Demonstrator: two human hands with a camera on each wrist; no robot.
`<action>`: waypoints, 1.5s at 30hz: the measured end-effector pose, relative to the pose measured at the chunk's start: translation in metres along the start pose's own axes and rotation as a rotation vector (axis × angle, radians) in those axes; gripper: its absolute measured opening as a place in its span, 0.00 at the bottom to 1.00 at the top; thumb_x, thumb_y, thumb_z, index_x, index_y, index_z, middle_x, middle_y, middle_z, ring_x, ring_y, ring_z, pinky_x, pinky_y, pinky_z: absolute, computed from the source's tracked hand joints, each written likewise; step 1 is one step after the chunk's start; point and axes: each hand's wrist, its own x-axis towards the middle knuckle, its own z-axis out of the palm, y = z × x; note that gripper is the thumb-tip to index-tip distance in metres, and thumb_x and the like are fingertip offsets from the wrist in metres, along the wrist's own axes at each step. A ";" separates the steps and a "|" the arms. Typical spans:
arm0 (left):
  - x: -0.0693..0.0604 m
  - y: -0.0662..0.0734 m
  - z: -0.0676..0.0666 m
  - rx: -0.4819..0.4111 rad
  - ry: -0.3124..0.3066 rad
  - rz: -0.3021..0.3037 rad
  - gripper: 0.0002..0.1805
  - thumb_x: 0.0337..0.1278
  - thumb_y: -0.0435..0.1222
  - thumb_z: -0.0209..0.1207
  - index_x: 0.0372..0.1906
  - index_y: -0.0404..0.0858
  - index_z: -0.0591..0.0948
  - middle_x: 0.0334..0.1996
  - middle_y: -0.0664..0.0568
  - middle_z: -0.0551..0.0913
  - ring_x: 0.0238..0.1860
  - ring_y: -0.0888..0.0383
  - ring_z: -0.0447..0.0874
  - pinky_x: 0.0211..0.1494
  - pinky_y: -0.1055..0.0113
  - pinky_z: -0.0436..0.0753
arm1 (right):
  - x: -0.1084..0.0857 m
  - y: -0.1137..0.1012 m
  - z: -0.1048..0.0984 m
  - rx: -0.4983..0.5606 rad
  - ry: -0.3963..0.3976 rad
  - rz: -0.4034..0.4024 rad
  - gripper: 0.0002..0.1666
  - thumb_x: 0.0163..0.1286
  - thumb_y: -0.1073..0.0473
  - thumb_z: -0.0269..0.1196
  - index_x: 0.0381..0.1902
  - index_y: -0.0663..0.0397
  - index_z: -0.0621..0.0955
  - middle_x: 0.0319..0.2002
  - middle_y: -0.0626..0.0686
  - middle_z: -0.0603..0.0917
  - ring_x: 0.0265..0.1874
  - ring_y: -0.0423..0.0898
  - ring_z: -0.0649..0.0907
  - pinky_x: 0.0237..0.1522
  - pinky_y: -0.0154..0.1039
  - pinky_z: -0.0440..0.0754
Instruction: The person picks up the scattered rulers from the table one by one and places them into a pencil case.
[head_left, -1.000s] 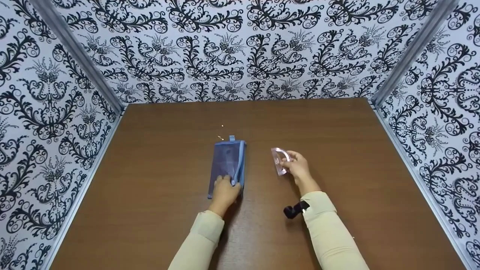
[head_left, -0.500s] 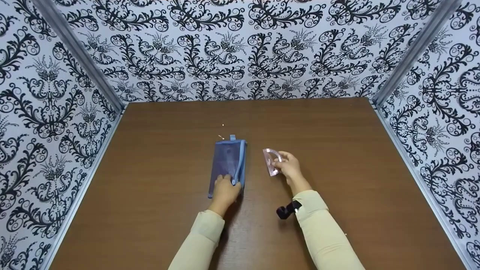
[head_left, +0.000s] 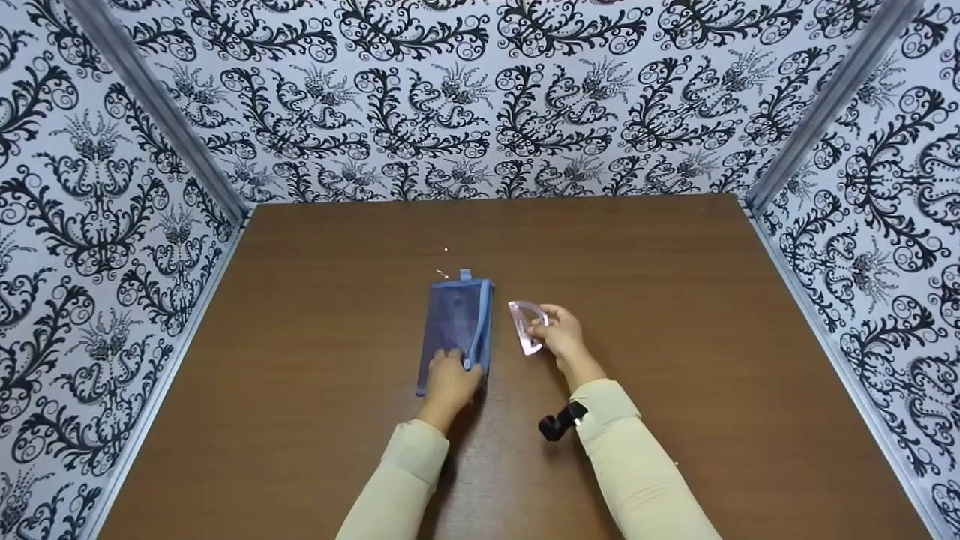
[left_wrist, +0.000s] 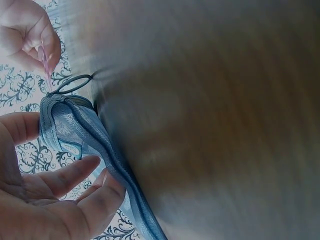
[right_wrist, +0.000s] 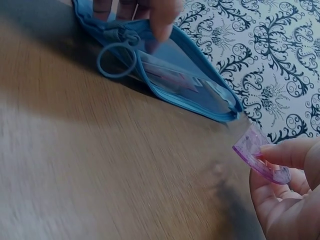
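A blue zip pouch (head_left: 454, 319) with see-through sides lies on the table. My left hand (head_left: 450, 382) grips its near end, fingers on top and thumb at the zip side. In the right wrist view the pouch's mouth gapes, with a ring pull (right_wrist: 117, 60) hanging from the zip and flat clear and pinkish pieces (right_wrist: 170, 77) inside. Just right of the pouch, my right hand (head_left: 562, 334) pinches a clear pink protractor (right_wrist: 260, 155) between thumb and fingers. It is held above the table, apart from the pouch.
The brown wooden table (head_left: 337, 247) is enclosed by patterned walls (head_left: 480, 97) at the back and both sides. Tiny bright specks (head_left: 442, 273) lie beyond the pouch. A black camera mount (head_left: 559, 424) sticks out from the right wrist.
My right hand has moved left with the protractor, bringing it close to the pouch's zip side. The left hand and the pouch have stayed in place.
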 end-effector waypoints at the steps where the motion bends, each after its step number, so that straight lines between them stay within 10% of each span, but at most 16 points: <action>1: 0.000 0.000 0.000 -0.001 0.000 -0.001 0.27 0.50 0.40 0.60 0.53 0.26 0.78 0.45 0.36 0.75 0.51 0.39 0.73 0.55 0.48 0.75 | 0.000 0.000 0.002 -0.002 -0.002 -0.002 0.30 0.54 0.80 0.60 0.57 0.70 0.73 0.32 0.57 0.81 0.27 0.42 0.78 0.29 0.31 0.77; 45: 0.000 0.000 -0.001 -0.027 0.022 0.017 0.22 0.48 0.38 0.60 0.47 0.26 0.80 0.39 0.39 0.75 0.46 0.40 0.75 0.49 0.50 0.77 | -0.012 0.011 0.052 -0.020 -0.086 -0.007 0.31 0.49 0.83 0.58 0.55 0.74 0.73 0.29 0.55 0.80 0.26 0.41 0.78 0.28 0.32 0.78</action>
